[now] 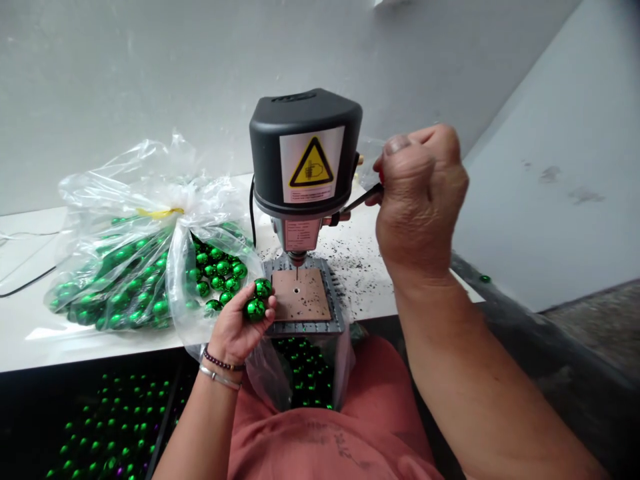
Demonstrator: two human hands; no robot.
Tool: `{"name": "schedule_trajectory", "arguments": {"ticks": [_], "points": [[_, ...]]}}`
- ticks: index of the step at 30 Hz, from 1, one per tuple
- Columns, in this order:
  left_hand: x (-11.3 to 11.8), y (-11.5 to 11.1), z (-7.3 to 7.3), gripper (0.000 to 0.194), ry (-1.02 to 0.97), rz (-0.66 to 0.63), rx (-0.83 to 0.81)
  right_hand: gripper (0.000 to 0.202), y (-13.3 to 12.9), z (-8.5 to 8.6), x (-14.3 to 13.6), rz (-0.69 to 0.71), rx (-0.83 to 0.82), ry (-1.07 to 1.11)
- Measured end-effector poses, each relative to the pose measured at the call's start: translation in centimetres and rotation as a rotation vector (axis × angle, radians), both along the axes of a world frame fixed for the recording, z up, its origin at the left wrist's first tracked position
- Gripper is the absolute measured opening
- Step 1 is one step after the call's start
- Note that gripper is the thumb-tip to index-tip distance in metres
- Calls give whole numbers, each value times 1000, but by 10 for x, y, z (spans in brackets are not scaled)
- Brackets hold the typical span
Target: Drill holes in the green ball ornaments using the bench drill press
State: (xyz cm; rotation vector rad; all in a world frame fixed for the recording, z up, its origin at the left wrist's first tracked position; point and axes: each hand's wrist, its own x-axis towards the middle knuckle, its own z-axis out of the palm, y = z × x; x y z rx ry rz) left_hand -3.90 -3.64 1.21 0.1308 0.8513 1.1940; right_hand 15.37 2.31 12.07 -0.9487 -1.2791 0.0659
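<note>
Two shiny green balls (256, 309) rest in the fingers of my left hand (239, 325), just left of the drill press's base. My right hand (423, 200) is wrapped round the end of the feed lever (364, 197), at the right side of the drill press (305, 153). A thin drill bit (297, 273) points down from the chuck above a brown square board (303, 297) with a small hole in it. The board lies on the grey slotted base (340, 320), with dark chips scattered over it.
To the left, an open clear plastic bag (125, 267) full of green balls lies on the white table (30, 333). More green balls (305, 373) fill a bag below the base. A dark bin (110, 427) holds others at lower left. Chips litter the table's right side.
</note>
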Motion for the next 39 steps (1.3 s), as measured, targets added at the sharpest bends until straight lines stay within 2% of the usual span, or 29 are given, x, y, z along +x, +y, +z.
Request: {"name": "schedule_trajectory", "arguments": {"ticks": [5, 11, 12, 15, 20, 27, 32, 37, 39], "points": [[2, 0, -2, 6, 17, 69, -49, 29, -3, 0, -1, 8, 19, 6], [7, -2, -1, 3, 139, 3, -35, 28, -5, 0, -1, 21, 29, -5], [8, -2, -1, 2, 187, -19, -18, 27, -6, 0, -1, 18, 24, -8], [11, 0, -3, 20, 409, -71, 64, 24, -7, 2, -1, 6, 10, -8], [16, 16, -13, 44, 949, -108, 189, 23, -9, 4, -1, 23, 7, -8], [20, 32, -30, 40, 1357, -198, 320, 25, -8, 4, 2, 68, 62, 5], [28, 32, -23, 38, 1612, -230, 378, 25, -7, 4, 4, 85, 49, 15], [36, 31, -12, 41, 1759, -411, 355, 26, -9, 5, 5, 86, 31, -3], [38, 32, -10, 42, 1803, -442, 385, 26, -10, 5, 5, 88, 21, -1]]}}
